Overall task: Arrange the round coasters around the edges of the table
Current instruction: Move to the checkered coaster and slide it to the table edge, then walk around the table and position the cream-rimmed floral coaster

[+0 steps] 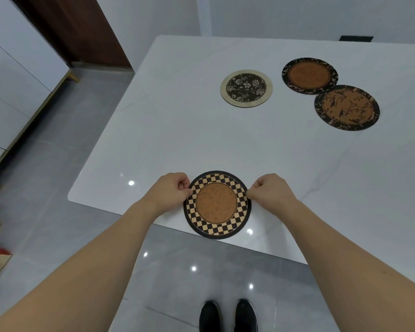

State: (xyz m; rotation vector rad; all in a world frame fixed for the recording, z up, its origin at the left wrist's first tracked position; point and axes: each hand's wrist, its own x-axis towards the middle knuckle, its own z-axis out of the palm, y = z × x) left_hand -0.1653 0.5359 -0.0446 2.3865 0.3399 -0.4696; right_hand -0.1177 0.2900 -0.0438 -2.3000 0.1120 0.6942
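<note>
Cork-centred checked coaster [217, 204] at the near rim of the white marble worktop [177, 130], its 6 o'clock margin level with or slightly past that rim. Left hand [171, 191] pinches the coaster at its 9–10 o'clock margin; right hand [271, 191] pinches it at 2–3 o'clock. Both hands are curled closed, thumb and fingertips gripping the rim. Whether the coaster lies fully flat or is slightly raised cannot be told.

Three other coasters lie further in. A floral coaster [246, 88] with a pale border sits at 12 o'clock from the checked one, well apart from it. A leaf-bordered coaster [309, 75] and a bird-patterned coaster [346, 107] lie at about 1 o'clock, touching or just overlapping each other.

Step in hand, as judged: setting the first coaster in place along the near edge. The remaining three appear still to be distributed. The next move probably calls for releasing both pinches once the coaster sits square to the rim, without overhang, then a reach toward the floral coaster, the nearest of the three.
</note>
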